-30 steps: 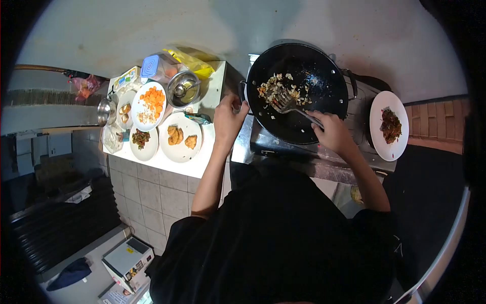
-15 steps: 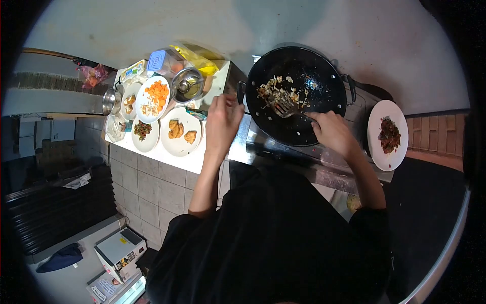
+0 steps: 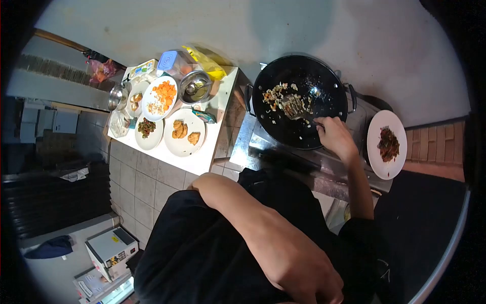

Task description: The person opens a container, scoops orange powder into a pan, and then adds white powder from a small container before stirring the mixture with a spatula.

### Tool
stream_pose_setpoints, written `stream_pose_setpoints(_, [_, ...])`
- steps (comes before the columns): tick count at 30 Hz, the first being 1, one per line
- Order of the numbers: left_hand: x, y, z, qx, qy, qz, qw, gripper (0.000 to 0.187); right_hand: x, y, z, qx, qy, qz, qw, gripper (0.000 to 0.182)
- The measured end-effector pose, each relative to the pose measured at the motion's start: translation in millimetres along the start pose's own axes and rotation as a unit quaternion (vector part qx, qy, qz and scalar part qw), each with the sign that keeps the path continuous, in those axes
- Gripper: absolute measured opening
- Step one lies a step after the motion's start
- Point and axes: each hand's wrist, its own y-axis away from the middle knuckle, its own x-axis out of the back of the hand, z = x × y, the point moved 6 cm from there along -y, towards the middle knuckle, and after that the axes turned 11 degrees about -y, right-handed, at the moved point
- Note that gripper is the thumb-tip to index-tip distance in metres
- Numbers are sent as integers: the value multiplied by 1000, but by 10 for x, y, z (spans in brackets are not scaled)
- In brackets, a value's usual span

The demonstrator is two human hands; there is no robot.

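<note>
My right hand (image 3: 335, 136) is closed round the handle of a slotted spatula (image 3: 294, 108). The spatula's head rests among chopped, fried bits of food (image 3: 276, 97) in a black wok (image 3: 324, 76) on the stove. Across the front of my black shirt lies my left forearm, bringing my left hand (image 3: 309, 276) to the bottom edge of the view, near my body. Its fingers bend downward, and their tips are cut off or hidden, so I cannot see whether they hold anything.
Right of the wok stands a white plate of dark cooked food (image 3: 374, 152). On the white table (image 3: 200, 163) at left are a plate of diced carrots (image 3: 164, 92), a plate of fried pieces (image 3: 185, 144), a metal bowl (image 3: 196, 83), a blue-lidded container (image 3: 168, 61) and a yellow bag (image 3: 205, 62).
My left hand has left the wok's left handle and swung down across my body. My right hand still grips the spatula, which has shifted slightly within the food. The camera view has shifted a little.
</note>
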Motion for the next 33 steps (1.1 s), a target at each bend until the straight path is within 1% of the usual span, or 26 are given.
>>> stream_pose_setpoints(2, [-191, -10, -52, -33, 44, -40, 998, 21, 24, 1, -36, 3, 3, 9, 1000, 28])
stream_pose_setpoints(3, [-303, 11, -68, -31, 39, -41, 998, 21, 18, 5, -47, -3, 3, 14, 1000, 28])
stream_pose_setpoints(4, [-313, 0, -103, 8, 136, 16, 991, 27, 58, 24, -132, -4, -20, 20, 1000, 28])
stream_pose_setpoints(5, [-302, 18, -173, 46, 235, 72, 968, 35, 43, 4, -183, -2, -22, 22, 1000, 28])
stream_pose_setpoints(6, [-285, 101, -187, 47, 236, 69, 968, 35, 44, -8, -241, 20, -40, 30, 999, 28])
stream_pose_setpoints(7, [-87, 168, -147, 78, 169, 88, 979, 24, 48, -4, -293, 39, -56, 38, 997, 27])
stream_pose_setpoints(8, [110, 239, -116, 107, 100, 107, 983, 14, 16, -29, -331, 28, -58, 26, 998, 26])
stream_pose_setpoints(10, [375, 499, -103, 104, -25, 106, 989, 15, -47, -75, -361, 58, -58, 12, 997, 24])
stream_pose_setpoints(11, [585, 710, -111, 179, -165, 150, 958, 19, -105, -111, -324, 72, -54, 3, 996, 23])
stream_pose_setpoints(12, [783, 1030, -138, 322, -336, 201, 862, 18, -112, -109, -255, 73, -53, 5, 996, 23])
stream_pose_setpoints(13, [1025, 1391, -167, 340, -493, 257, 759, 16, -110, -100, -144, 62, -13, 4, 998, 22])
stream_pose_setpoints(14, [1199, 1784, -162, 413, -520, 337, 667, 11, -98, -94, -62, 51, 27, 3, 998, 21])
stream_pose_setpoints(15, [1356, 2305, -209, 446, -502, 444, 594, 17, -55, -76, -43, 53, 27, 2, 998, 21])
stream_pose_setpoints(17, [1566, 2991, -194, 508, -511, 509, 471, 27, 61, -30, -56, 51, 67, -11, 996, 21])
stream_pose_setpoints(18, [1616, 3171, -249, 507, -513, 508, 471, 27, 85, -23, -97, 54, 67, -5, 996, 20])
stream_pose_setpoints(19, [1647, 3347, -308, 529, -509, 507, 452, 30, 95, -23, -169, 54, 67, -4, 996, 20])
stream_pose_setpoints(20, [1676, 3468, -362, 550, -504, 505, 434, 33, 129, -34, -272, 62, 44, 19, 997, 19])
stream_pose_setpoints(21, [1704, 3555, -441, 550, -504, 505, 435, 33, 160, -51, -339, 71, 22, 41, 996, 18])
stream_pose_setpoints(23, [1740, 3567, -618, 531, -533, 469, 462, 37, 73, -207, -330, 71, 21, 47, 996, 18])
stream_pose_setpoints(25, [1779, 3561, -689, 521, -542, 469, 463, 36, -51, -308, -229, 73, 19, 55, 996, 18])
stream_pose_setpoints(27, [1804, 3525, -701, 557, -521, 463, 452, 34, -161, -362, -19, 45, 82, 21, 995, 19])
stream_pose_setpoints(28, [1798, 3492, -690, 565, -487, 478, 465, 35, -120, -329, -13, 48, 84, 18, 995, 19])
stream_pose_setpoints(29, [1793, 3512, -687, 564, -486, 483, 462, 35, -61, -250, -15, 41, 79, 1, 996, 18])
stream_pose_setpoints(31, [1796, 3540, -683, 545, -526, 468, 454, 36, 43, -88, -82, 41, 79, -20, 996, 18])
stream_pose_setpoints(33, [1787, 3565, -647, 530, -549, 477, 435, 35, 179, 41, -177, 48, 54, 26, 997, 17])
